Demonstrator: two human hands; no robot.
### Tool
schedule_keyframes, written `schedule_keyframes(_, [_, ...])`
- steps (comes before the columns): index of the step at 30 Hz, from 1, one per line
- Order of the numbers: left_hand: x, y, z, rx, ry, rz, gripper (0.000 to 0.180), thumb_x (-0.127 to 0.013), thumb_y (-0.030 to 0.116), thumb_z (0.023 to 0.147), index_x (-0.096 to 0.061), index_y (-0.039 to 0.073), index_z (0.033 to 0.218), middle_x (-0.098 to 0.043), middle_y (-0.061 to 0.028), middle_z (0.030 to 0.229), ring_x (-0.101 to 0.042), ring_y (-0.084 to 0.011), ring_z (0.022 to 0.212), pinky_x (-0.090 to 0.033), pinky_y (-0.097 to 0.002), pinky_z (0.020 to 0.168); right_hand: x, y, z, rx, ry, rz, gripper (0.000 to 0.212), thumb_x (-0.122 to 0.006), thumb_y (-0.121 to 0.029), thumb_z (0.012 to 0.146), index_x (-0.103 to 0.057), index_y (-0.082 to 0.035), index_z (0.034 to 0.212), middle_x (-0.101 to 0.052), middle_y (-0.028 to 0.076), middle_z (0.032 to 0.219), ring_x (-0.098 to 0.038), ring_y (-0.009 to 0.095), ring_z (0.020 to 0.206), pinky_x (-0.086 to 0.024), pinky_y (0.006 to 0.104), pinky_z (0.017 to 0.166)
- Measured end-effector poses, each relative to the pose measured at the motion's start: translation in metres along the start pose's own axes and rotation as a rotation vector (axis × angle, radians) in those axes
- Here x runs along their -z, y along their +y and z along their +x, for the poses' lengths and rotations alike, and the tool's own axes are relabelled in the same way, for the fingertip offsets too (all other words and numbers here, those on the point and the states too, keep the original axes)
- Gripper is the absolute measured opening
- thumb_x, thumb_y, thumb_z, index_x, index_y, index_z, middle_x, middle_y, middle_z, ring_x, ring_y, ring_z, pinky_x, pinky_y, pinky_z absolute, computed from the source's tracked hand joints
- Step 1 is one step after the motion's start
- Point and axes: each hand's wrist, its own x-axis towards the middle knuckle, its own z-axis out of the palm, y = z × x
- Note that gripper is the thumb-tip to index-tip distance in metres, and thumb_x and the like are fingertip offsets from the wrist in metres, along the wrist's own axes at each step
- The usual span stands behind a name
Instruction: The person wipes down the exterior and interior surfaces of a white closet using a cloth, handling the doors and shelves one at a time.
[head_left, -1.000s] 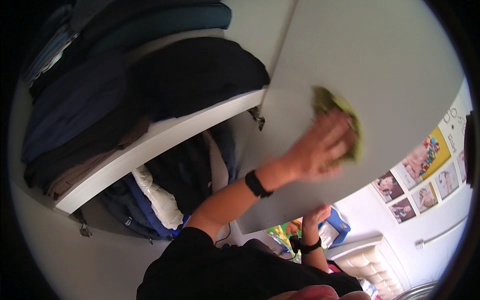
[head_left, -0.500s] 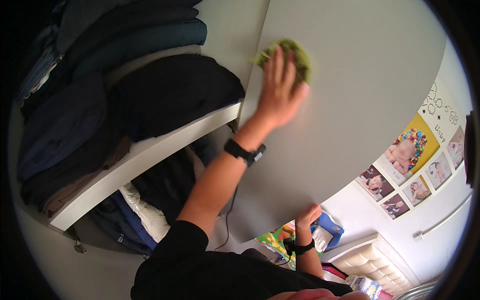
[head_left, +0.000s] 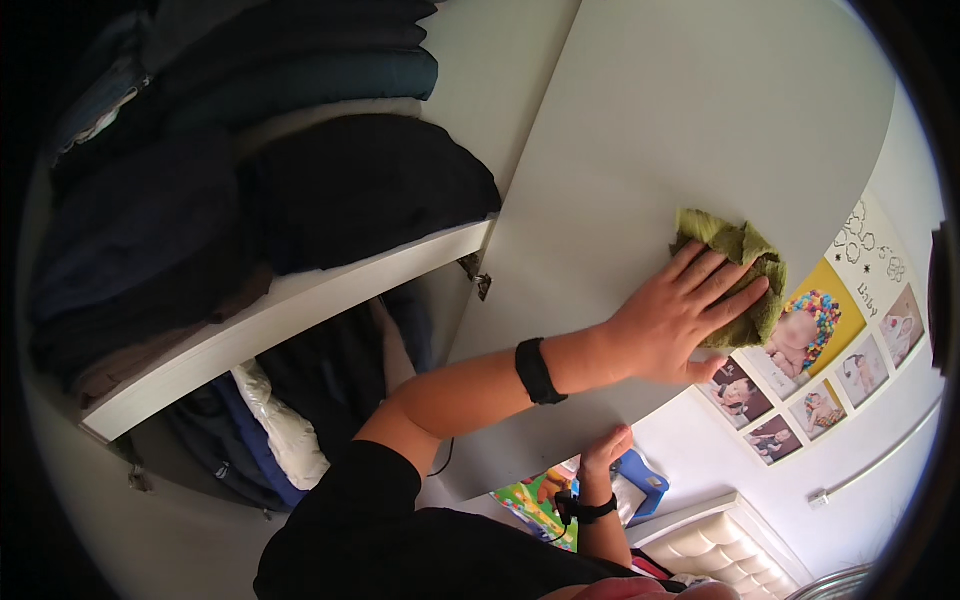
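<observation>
Head view: crumpled olive-green cloth point(head_left: 754, 247)

Folded clothes point(head_left: 310, 85) lie on a white shelf point(head_left: 290, 312): a bulky black garment point(head_left: 370, 195) rests toward its right end, close to the front edge; toward the left end, a brownish garment point(head_left: 150, 345) seems lowest, though shadow blurs the layers.
</observation>
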Motion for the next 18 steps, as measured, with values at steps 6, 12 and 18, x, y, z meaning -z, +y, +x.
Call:
schedule_keyframes(6, [0.032, -0.107, 0.020, 0.201, 0.195, 0.186, 0.081, -0.049, 0.053, 0.098, -0.029, -0.001, 0.156, -0.016, -0.0276, 0.165, -0.020, -0.0450, 0.151, -0.023, -0.0569, 0.120, -0.005, -0.007, 0.004, 0.016, -0.014, 0.012, 0.062, -0.035, -0.050, 0.109, -0.059, 0.002, 0.083, -0.060, 0.003, 0.071, -0.053, 0.014, 0.065, -0.041, 0.0316, 0.057])
schedule_keyframes(12, [0.054, -0.198, 0.004, 0.648, 0.376, -0.202, 0.074, -0.043, 0.043, 0.105, -0.018, -0.001, 0.159, -0.005, -0.0293, 0.166, -0.005, -0.0431, 0.155, -0.011, -0.0510, 0.125, -0.009, -0.011, 0.008, 0.076, 0.004, -0.014, 0.061, -0.034, -0.049, 0.109, -0.057, 0.001, 0.082, -0.057, 0.002, 0.068, -0.051, 0.013, 0.063, -0.039, 0.0311, 0.055])
schedule_keyframes(18, [0.019, -0.109, 0.033, 0.159, 0.423, 0.194, 0.057, -0.059, 0.029, 0.093, -0.049, -0.005, 0.137, -0.030, -0.0342, 0.156, -0.027, -0.0523, 0.146, -0.026, -0.0672, 0.115, -0.003, 0.000, 0.003, 0.013, -0.045, -0.017, 0.063, -0.033, -0.049, 0.109, -0.064, 0.002, 0.091, -0.065, 0.006, 0.073, -0.060, 0.016, 0.065, -0.045, 0.0309, 0.059])
